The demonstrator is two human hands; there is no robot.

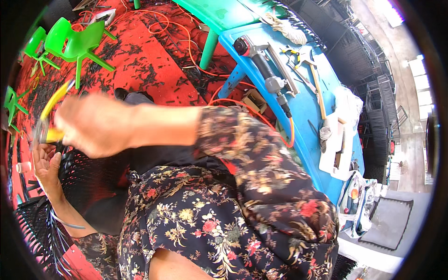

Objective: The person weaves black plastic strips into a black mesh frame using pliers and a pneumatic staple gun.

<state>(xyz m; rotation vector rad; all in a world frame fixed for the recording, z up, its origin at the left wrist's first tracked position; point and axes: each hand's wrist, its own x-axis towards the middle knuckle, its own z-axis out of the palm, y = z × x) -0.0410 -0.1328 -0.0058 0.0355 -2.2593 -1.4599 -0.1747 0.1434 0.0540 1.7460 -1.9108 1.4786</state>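
My right arm reaches across to the left, and my right hand, blurred by motion, is closed round a yellow-handled hand tool that looks like pliers. Its jaws are too blurred to make out. Just below, my left hand shows its palm, with thumb and fingers apart and the fingertips close under the tool. No held thing can be seen in it. Beside the left hand spreads a black open-weave piece. Loose black strands hang near my left wrist, which wears a bracelet.
On the blue table at right lie a pneumatic tool with an orange hose, a hammer, more pliers and a white tray. Green chairs stand at far left. Black scraps litter the red floor.
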